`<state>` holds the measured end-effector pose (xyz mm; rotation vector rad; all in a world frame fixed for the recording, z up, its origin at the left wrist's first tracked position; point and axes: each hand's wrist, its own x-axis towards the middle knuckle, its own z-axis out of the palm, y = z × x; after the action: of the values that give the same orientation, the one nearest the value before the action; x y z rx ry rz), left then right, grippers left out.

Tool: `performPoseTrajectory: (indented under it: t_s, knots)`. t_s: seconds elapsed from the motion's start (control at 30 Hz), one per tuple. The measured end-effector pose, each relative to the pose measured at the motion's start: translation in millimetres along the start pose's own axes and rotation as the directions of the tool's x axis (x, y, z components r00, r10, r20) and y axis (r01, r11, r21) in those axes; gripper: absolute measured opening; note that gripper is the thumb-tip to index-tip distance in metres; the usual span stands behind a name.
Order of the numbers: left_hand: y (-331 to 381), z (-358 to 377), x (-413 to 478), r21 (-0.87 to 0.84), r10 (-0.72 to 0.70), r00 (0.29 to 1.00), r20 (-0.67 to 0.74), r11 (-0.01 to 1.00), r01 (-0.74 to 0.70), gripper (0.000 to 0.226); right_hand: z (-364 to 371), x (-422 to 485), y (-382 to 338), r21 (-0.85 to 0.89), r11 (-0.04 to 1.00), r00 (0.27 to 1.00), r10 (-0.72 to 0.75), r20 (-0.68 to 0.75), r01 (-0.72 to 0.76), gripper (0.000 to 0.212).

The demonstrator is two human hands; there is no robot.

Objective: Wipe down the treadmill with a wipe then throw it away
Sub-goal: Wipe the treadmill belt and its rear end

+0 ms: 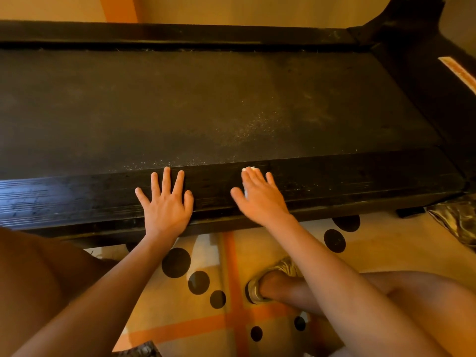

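Right hand [260, 199] lies flat, fingers straight, pressing a white wipe [249, 169] onto the near side rail [360, 176] of the treadmill [180, 34]. Only slivers of the wipe show, past the fingertips and beside the thumb. Left hand [166, 204], at 9 o'clock from the right, is spread open and flat on the same rail, holding nothing, apparently as a brace.

Step in hand, as judged: wiping the rail. Done well, the palm bears evenly on the whole wipe and travels along the rail's grooves in long overlapping passes, with the wipe refolded to a clean face once soiled. At 12 o'clock from the hands, the running belt [180, 104] carries pale specks [257, 127], so it likely needs passes too.

Containers: no bin or wipe pack is in view. A crumpled shiny object [456, 220] at 3 o'clock, beside the patterned rug [231, 279], cannot be identified, nor can its contents.
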<state>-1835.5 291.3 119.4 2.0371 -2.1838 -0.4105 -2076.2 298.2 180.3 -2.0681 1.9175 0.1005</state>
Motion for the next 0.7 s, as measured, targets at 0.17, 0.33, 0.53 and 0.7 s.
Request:
performPoseTrajectory:
  t_s: [0.17,0.33,0.53,0.7]
  knots:
    - [1.5,1.0,1.1,-0.011,0.003,1.0,-0.018,1.0,-0.003,0.069,-9.1,8.9,20.0,-0.011,0.986,0.986,0.168,-0.001,-0.168,0.073]
    - [1.2,1.4,0.5,0.009,-0.008,1.0,-0.015,1.0,0.008,0.063,12.7,-19.1,-34.9,0.031,0.999,0.999,-0.028,0.028,0.027,0.073]
    - [0.5,2.2,0.7,-0.005,0.004,1.0,-0.009,1.0,-0.004,0.061,8.8,-7.4,-7.0,0.015,0.999,0.999,0.046,-0.005,-0.046,0.07]
    - [0.9,1.5,0.6,-0.007,-0.001,1.0,-0.018,1.0,0.001,0.061,13.7,-21.0,-28.6,0.057,0.996,0.998,0.062,0.02,-0.063,0.072]
